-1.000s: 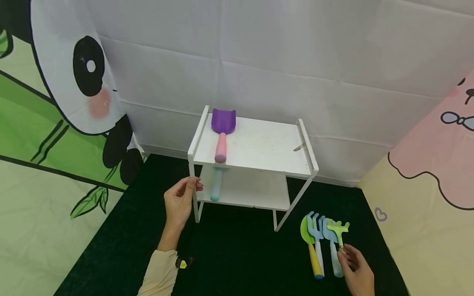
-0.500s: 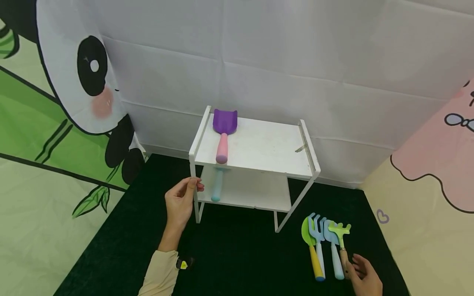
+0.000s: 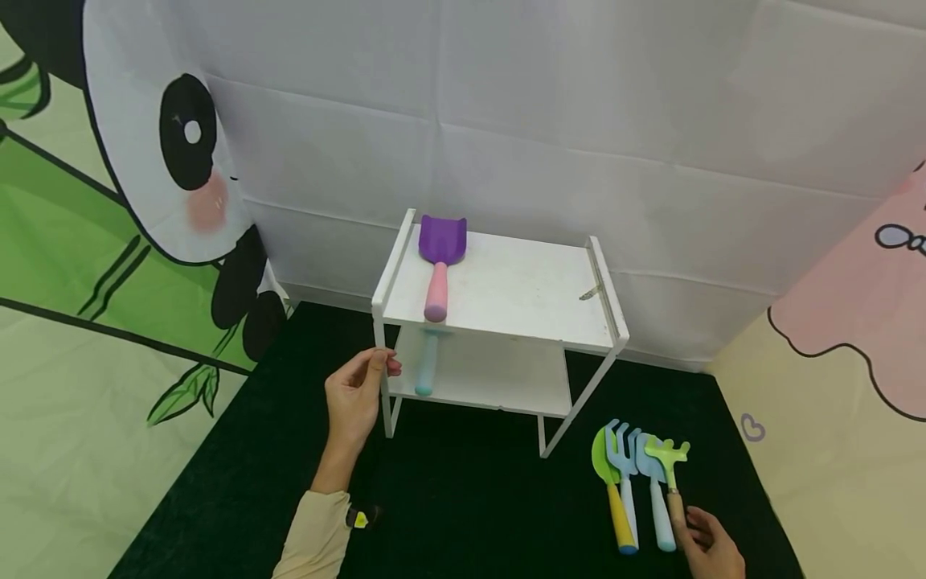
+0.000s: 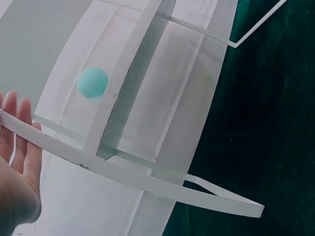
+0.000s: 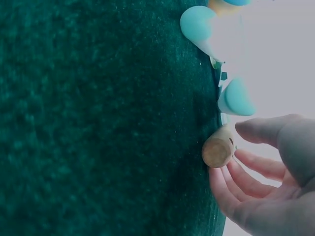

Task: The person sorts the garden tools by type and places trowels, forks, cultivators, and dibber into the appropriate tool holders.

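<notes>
My left hand [image 3: 353,394] pinches the front left leg of a white two-tier shelf [image 3: 521,293]; its fingers also show behind that leg in the left wrist view. On the upper tier lies a toy shovel with a purple scoop [image 3: 443,240] and pink handle. A light-blue handle [image 3: 428,366] lies on the lower tier, the rest of it hidden. At the lower right, my right hand [image 3: 712,547] has loosely bent fingers touching the wooden handle [image 5: 218,151] of a small green rake [image 3: 667,457], which lies on the dark green cloth. The thumb stands beside that handle.
Left of the rake lie a light-blue trowel [image 3: 658,507], a light-blue fork [image 3: 622,458] and a green-and-yellow trowel [image 3: 618,511], side by side. Behind the shelf rises a white cloth wall [image 3: 521,145]; printed side walls stand left and right.
My right hand has slid from the neck of the rake down to its handle end, loosening its hold, and the rake now lies beside the other tools. My left hand stays on the shelf leg.
</notes>
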Available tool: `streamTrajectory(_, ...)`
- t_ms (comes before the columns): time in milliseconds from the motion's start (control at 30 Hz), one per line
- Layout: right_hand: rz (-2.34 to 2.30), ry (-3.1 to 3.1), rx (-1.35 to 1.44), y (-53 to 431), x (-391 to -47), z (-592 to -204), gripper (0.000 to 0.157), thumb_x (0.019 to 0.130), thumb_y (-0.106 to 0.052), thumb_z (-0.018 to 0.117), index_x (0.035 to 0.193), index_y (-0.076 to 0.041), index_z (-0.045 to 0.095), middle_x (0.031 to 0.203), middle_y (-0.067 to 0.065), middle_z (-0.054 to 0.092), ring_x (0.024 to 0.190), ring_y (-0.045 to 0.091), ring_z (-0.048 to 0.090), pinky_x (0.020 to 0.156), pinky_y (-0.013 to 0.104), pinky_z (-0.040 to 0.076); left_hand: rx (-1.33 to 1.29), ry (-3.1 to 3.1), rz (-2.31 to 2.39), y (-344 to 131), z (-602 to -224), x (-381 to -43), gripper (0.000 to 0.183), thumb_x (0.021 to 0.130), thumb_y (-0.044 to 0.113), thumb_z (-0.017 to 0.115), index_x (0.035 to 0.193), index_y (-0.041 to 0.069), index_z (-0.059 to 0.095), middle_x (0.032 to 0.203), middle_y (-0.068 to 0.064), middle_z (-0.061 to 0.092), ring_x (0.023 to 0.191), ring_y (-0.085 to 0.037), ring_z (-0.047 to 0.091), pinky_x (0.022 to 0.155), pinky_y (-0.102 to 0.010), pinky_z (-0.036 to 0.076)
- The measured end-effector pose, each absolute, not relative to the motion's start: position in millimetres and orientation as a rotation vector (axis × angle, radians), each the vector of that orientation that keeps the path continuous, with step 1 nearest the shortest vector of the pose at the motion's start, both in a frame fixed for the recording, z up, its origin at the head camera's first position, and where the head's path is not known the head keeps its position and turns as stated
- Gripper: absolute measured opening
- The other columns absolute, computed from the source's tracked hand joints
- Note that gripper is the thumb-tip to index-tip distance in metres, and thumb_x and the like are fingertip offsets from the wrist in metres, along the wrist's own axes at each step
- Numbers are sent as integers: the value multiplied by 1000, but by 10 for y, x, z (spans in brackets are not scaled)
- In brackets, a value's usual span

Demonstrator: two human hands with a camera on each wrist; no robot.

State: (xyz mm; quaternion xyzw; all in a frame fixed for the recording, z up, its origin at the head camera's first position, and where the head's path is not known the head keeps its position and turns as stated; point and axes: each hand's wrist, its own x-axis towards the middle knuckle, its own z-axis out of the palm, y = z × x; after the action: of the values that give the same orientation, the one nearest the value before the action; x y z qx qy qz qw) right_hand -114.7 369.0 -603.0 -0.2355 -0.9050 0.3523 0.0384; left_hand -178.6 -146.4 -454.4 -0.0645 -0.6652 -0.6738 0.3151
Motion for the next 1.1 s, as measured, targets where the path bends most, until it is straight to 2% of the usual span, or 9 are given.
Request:
streamTrajectory(167, 1083, -2793, -715, 3710, -1163, -6055, 47, 98, -25, 68, 129, 9, 58, 118, 32, 64, 96, 41, 67, 70, 40, 58, -169, -1751, -1771, -1468, -4582, -1809, 18, 103, -5, 54, 99, -14, 69, 89, -24, 72, 81, -9, 70, 88, -20, 56)
streamTrajectory(333, 1099, -2819, -708, 3733, -1175, -6071, 49, 99, -27, 67, 129, 9, 57, 118, 31, 63, 97, 40, 66, 71, 40, 58, -161, -1746, -1767, -1513, -4749, -1902, 18, 103, -5, 55, 100, -11, 71, 89, -20, 74, 81, -9, 70, 88, -20, 56)
streamTrajectory(433, 1123, -2841, -695, 3750, -1188, -6072, 49, 99, -27, 66, 131, 9, 56, 118, 31, 63, 97, 39, 66, 72, 38, 58, -161, -1748, -1771, -1528, -4807, -1928, 18, 104, -2, 56, 101, -8, 73, 90, -12, 75, 82, -9, 71, 89, -22, 56)
streamTrajectory(567, 1160, -2895, -677, 3788, -1212, -6049, 50, 99, -24, 66, 134, 10, 53, 119, 31, 62, 96, 36, 66, 68, 32, 56, -170, -1748, -1770, -1536, -4819, -1931, 18, 104, 1, 57, 101, -6, 73, 90, -7, 76, 83, -11, 71, 90, -23, 56)
streamTrajectory(667, 1183, -2952, -670, 3821, -1221, -6012, 54, 98, -25, 67, 135, 11, 52, 118, 30, 63, 94, 32, 65, 65, 30, 53, -160, -1748, -1772, -1537, -4811, -1928, 18, 104, 0, 57, 101, -6, 73, 90, -9, 76, 82, -10, 71, 90, -22, 56)
streamTrajectory(833, 1245, -3035, -657, 3853, -1222, -5956, 63, 96, -34, 70, 137, 10, 51, 111, 21, 66, 89, 24, 63, 67, 32, 50, -146, -1760, -1764, -1509, -4710, -1870, 18, 104, -4, 55, 101, -12, 71, 89, -15, 74, 81, -9, 70, 88, -20, 55)
streamTrajectory(1000, 1337, -3054, -633, 3883, -1217, -5953, 68, 95, -37, 73, 137, 11, 51, 107, 16, 68, 86, 20, 65, 70, 35, 54, -157, -1764, -1760, -1468, -4558, -1787, 18, 104, -4, 55, 99, -13, 70, 88, -19, 73, 80, -10, 70, 87, -20, 55)
streamTrajectory(1100, 1380, -3050, -633, 3919, -1207, -5960, 76, 92, -44, 75, 137, 12, 51, 107, 17, 69, 85, 20, 66, 71, 35, 55, -168, -1757, -1758, -1476, -4580, -1803, 19, 104, -5, 54, 99, -14, 69, 88, -20, 73, 80, -10, 70, 87, -19, 55)
